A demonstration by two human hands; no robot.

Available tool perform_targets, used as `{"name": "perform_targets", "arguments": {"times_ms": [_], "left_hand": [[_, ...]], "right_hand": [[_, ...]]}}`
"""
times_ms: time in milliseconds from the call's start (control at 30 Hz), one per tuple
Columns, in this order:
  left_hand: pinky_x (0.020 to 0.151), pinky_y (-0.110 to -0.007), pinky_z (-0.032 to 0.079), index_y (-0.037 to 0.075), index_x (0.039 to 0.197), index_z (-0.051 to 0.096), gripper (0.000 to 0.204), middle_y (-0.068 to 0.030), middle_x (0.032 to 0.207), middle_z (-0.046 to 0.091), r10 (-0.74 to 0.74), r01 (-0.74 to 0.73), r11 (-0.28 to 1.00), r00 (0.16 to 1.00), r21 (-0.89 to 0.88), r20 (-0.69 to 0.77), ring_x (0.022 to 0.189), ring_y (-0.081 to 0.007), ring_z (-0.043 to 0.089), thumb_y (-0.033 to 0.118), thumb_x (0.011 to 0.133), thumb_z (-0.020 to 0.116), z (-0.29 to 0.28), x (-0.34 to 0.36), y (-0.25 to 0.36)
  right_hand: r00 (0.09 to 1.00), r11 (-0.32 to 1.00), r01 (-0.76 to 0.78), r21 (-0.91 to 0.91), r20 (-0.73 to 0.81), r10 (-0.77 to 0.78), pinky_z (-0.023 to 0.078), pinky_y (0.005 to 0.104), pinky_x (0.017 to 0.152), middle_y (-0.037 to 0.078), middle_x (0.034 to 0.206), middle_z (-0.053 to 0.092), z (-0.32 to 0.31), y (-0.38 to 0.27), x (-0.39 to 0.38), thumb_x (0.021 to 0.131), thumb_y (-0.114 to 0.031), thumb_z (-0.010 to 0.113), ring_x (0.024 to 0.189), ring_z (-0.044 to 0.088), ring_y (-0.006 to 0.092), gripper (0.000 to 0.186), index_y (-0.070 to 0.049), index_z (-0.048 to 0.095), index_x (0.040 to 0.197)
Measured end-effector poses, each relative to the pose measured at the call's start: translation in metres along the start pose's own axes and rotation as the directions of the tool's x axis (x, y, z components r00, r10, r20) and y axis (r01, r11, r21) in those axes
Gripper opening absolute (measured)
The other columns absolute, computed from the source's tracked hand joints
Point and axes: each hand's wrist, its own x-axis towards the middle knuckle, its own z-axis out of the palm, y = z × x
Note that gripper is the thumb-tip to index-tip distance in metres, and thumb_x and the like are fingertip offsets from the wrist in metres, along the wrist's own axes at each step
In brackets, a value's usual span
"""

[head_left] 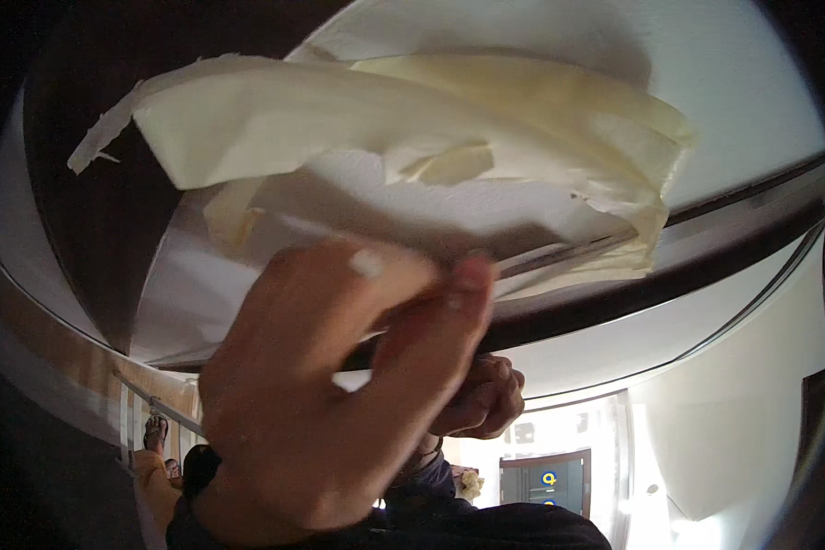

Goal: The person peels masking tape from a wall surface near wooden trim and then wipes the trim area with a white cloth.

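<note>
Crumpled strips of pale yellow tape [403, 115] hang in a loose band across a white panel [733, 101] with dark brown trim [596, 321]. My left hand [339, 385] fills the lower middle, just below the strips, thumb and fingers bent together near the trim; its fingertips are blurred, and what they hold, if anything, cannot be made out. A small white patch shows on its knuckle. My right hand [486, 399] is behind it to the right, below the trim, with curled fingers; whatever is inside them is hidden.
At the lower left are a metal railing [156, 403] and a leg with a sandalled foot [156, 440]. At the lower right are a pale wall [724, 422], a bright opening and a grey door [522, 486]. A dark panel [82, 247] curves along the left.
</note>
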Motion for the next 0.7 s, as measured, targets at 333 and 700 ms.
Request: {"name": "perform_targets", "arguments": {"times_ms": [333, 700], "left_hand": [[0.064, -0.026, 0.055, 0.006, 0.109, 0.074, 0.028, -0.0096, 0.093, 0.067, 0.019, -0.035, 0.987, 0.995, -0.158, -0.099, 0.078, -0.0149, 0.067, -0.005, 0.083, 0.072, 0.013, -0.002, -0.010], [0.063, -0.026, 0.051, 0.005, 0.106, 0.074, 0.025, -0.0116, 0.093, 0.067, 0.039, -0.045, 0.992, 0.998, -0.116, -0.057, 0.078, -0.0165, 0.066, -0.006, 0.084, 0.069, 0.010, 0.008, -0.007]], "right_hand": [[0.996, 0.990, 0.089, 0.105, -0.017, -0.087, 0.048, 0.0302, 0.052, 0.008, 0.069, 0.058, 0.001, 0.013, 0.000, 0.102, -0.035, 0.043, 0.057, 0.057, 0.0194, 0.046, -0.002, 0.060, 0.075], [0.996, 0.981, 0.091, 0.172, -0.014, -0.090, 0.052, 0.0323, 0.057, 0.009, 0.078, 0.060, -0.001, 0.016, -0.003, 0.099, -0.023, 0.057, 0.062, 0.063, 0.0222, 0.026, 0.000, 0.062, 0.089]]}}
